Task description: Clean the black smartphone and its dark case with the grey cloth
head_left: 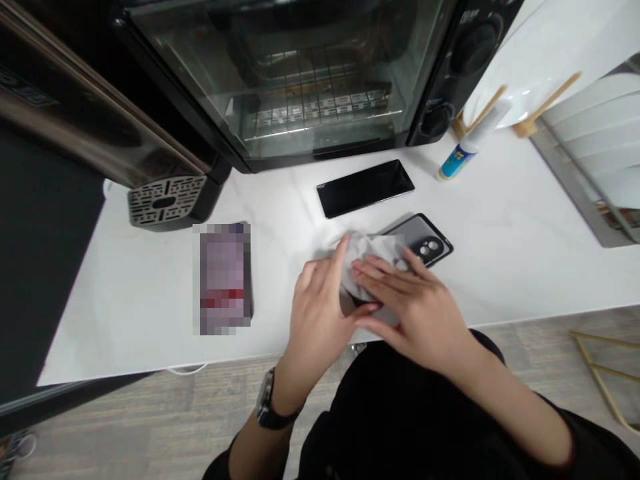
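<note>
A clear phone case (421, 235) with a black rim and round camera openings lies on the white counter, its near end under my hands. Over it is bunched a crumpled grey-white cloth (373, 248). My right hand (413, 303) presses the cloth down with its fingers stretched together across it. At the case's left end, my left hand (320, 310) is closed round the edge, its index finger against the cloth; part of this grip is hidden. Just beyond the case rests a black phone (366, 189), screen up.
A toaster oven (320, 150) stands at the back, beside a machine with a slotted drip tray (167, 200). A blurred-out flat item (224, 273) lies left. Toward the right are a blue-labelled bottle (457, 160), wooden stands (525, 127) and a dish rack (575, 190). The counter's front edge is close to me.
</note>
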Motion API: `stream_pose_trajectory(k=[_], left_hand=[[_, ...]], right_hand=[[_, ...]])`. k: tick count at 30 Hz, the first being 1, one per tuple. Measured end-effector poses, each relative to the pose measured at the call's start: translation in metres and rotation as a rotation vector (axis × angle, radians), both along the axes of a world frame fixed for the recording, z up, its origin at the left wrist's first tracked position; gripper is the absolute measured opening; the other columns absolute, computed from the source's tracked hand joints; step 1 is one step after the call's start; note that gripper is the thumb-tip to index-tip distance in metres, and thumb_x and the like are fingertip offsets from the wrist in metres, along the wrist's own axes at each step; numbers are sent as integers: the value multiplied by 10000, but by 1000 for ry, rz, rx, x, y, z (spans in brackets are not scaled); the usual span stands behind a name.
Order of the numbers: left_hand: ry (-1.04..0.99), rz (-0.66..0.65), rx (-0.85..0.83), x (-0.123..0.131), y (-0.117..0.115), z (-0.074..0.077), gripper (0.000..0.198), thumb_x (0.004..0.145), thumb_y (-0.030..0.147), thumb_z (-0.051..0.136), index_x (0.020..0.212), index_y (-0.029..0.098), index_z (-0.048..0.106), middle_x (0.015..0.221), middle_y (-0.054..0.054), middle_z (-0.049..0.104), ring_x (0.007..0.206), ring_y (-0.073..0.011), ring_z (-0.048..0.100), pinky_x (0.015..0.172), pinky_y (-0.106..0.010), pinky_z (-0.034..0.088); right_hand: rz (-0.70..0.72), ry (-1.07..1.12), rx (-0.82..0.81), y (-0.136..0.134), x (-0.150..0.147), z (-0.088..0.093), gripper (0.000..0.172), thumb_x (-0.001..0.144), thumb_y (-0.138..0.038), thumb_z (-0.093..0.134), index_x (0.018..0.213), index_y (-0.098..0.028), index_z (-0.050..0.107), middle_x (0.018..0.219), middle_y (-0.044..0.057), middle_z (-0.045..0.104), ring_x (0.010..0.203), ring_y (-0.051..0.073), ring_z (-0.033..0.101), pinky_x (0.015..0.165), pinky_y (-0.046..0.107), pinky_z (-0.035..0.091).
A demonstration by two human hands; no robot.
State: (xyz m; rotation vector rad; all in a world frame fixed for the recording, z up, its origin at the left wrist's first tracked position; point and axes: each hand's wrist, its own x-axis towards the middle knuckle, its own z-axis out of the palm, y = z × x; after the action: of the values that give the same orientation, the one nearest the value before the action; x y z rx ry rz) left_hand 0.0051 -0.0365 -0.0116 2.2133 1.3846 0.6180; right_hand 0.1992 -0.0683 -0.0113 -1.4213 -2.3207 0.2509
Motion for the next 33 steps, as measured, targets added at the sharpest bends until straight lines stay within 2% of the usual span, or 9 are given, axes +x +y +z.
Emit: stream_pose_trajectory(k=[4, 8, 10, 14, 16, 22, 27, 31, 33], left_hand=[[3, 7, -19, 2, -1, 1, 1080, 846, 531, 838, 1682, 259, 210, 1464, -88, 636, 1264, -301, 547, 1112, -445, 452], [15, -12, 2, 2, -2, 1, 1010, 899, 489, 799, 1683, 243, 212, 1504, -120, 601, 1244, -309, 557, 1105, -463, 459], [38, -9, 5, 1, -2, 2, 1006, 895, 458, 808, 1681, 229, 224, 1495, -132, 598, 1227, -317, 559, 1088, -469, 471], [42, 10, -4, 2, -2, 2, 1040, 850, 526, 836, 1665, 225, 263, 1396, -116, 657, 1200, -321, 569, 1060, -469, 476], [30, 5, -5, 2, -2, 2, 1037, 850, 559, 823, 1661, 223, 271, 1398, -115, 659, 1205, -318, 568, 1064, -466, 468], [10, -31, -6, -1, 0, 3, 954, 919, 525, 767, 1668, 219, 261, 1421, -122, 649, 1201, -300, 576, 1061, -447, 469], [14, -23, -24, -1, 1, 5, 1027, 855, 538, 832, 1664, 263, 263, 1439, -92, 651, 1248, -306, 564, 1100, -453, 439], [25, -32, -3, -1, 0, 5, 921, 926, 445, 775, 1667, 233, 272, 1358, -108, 676, 1151, -291, 584, 1050, -441, 470], [26, -23, 4, -1, 0, 5, 903, 935, 462, 759, 1665, 234, 280, 1363, -113, 673, 1151, -293, 583, 1045, -441, 475]], right_hand=[[-264, -114, 117, 3, 27, 3, 614, 1060, -550, 530, 1520, -143, 550, 1528, 138, 617, 1417, 352, 600, 1283, 673, 279], [45, -28, 63, -10, 15, 6, 663, 1027, -606, 565, 1468, -112, 583, 1528, 110, 624, 1448, 296, 576, 1327, 553, 274], [145, 33, 25, -14, 16, 6, 560, 1044, -545, 576, 1433, -144, 614, 1485, 61, 671, 1410, 224, 616, 1332, 465, 293], [-86, -32, 143, -12, 49, 4, 313, 1036, -330, 644, 1319, -210, 702, 1337, 33, 770, 1254, 210, 728, 1294, 453, 355], [-141, -93, 186, -12, 56, 2, 385, 1026, -355, 655, 1361, -168, 683, 1373, 85, 747, 1276, 261, 716, 1287, 498, 361], [159, -15, 19, -15, 24, 6, 670, 1027, -603, 564, 1479, -108, 580, 1530, 96, 626, 1449, 249, 577, 1350, 454, 232], [-209, -114, 103, -4, 33, 8, 545, 1056, -489, 568, 1471, -137, 598, 1474, 134, 666, 1379, 324, 637, 1333, 630, 180], [118, 43, 15, -8, 15, 9, 722, 999, -663, 562, 1428, -86, 625, 1500, 144, 644, 1423, 303, 601, 1324, 556, 294], [117, 41, -40, -9, 10, 10, 695, 1009, -636, 568, 1467, -114, 599, 1512, 122, 637, 1418, 288, 608, 1312, 557, 326]])
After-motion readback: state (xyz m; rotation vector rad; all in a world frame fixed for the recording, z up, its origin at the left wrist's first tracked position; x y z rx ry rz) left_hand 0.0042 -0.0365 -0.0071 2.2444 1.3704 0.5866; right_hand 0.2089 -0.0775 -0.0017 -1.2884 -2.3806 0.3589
